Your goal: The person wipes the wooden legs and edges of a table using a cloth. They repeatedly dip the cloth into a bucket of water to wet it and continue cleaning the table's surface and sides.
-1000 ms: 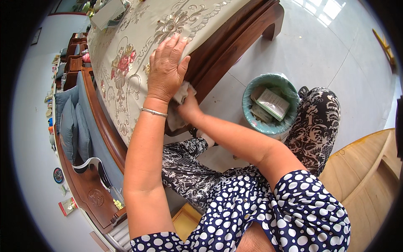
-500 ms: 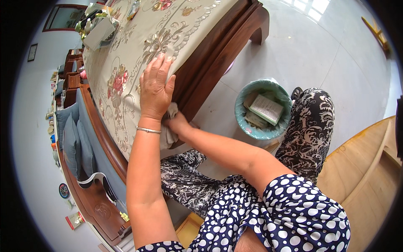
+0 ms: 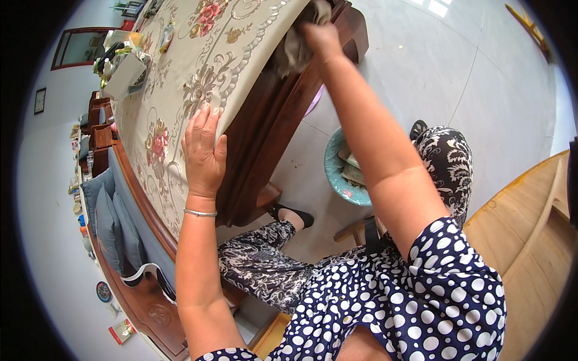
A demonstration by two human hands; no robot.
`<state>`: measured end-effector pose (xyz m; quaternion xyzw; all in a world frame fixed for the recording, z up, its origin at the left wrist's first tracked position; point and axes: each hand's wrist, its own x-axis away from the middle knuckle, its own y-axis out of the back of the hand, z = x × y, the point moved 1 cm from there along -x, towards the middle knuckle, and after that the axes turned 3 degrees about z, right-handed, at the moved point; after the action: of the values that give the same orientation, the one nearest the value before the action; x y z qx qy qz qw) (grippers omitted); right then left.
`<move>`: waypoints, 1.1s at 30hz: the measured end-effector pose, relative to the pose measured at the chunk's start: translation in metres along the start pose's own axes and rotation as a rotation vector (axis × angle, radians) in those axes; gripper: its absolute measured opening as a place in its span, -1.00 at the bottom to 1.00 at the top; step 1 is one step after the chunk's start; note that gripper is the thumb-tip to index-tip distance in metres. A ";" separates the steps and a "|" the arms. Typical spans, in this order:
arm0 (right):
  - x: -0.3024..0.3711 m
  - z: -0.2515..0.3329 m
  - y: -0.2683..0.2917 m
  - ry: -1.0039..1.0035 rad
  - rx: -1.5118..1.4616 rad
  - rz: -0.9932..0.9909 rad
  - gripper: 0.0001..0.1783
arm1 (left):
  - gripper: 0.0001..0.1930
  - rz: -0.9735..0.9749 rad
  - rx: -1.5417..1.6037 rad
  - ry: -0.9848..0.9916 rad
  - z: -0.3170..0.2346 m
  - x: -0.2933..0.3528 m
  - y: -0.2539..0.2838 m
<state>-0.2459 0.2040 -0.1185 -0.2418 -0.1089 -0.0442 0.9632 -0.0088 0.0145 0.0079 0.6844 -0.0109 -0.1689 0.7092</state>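
Observation:
A beige tablecloth (image 3: 174, 78) with flowers and silvery scrolls covers the top of a dark wooden table (image 3: 265, 144). My left hand (image 3: 205, 153) lies flat on the cloth close to its edge, fingers stretched out, with a bangle on the wrist. My right hand (image 3: 322, 41) is at the table's far end, closed on a greyish-beige rag (image 3: 295, 51) that is pressed against the wooden side just below the tablecloth's edge. Motion smears the right fingers a little.
Right of the table, a teal lined waste bin (image 3: 337, 174) holding boxes stands on the grey floor, partly behind my right forearm. A wooden bench with blue cushions (image 3: 111, 222) runs along the left. A curved plywood piece (image 3: 518, 222) is at the right.
My right hand has swept the rag from the table's near corner to its far end. My left hand stays flat on the tablecloth, slightly lower and further left in view.

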 end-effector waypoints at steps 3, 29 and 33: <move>-0.031 0.035 0.003 0.077 -0.293 0.163 -0.64 | -0.58 0.013 -0.004 0.003 0.002 0.003 0.001; 0.235 -0.081 -0.072 0.054 -0.008 0.305 -0.41 | -0.58 -0.121 -0.010 -0.029 0.012 0.007 -0.012; 0.282 -0.098 -0.087 -0.062 -0.038 0.397 -0.35 | -0.59 -0.143 0.007 -0.032 0.011 0.005 -0.013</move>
<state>0.0349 0.0722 -0.0976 -0.2781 -0.0877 0.1521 0.9444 -0.0099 0.0031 -0.0055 0.6831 0.0261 -0.2301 0.6926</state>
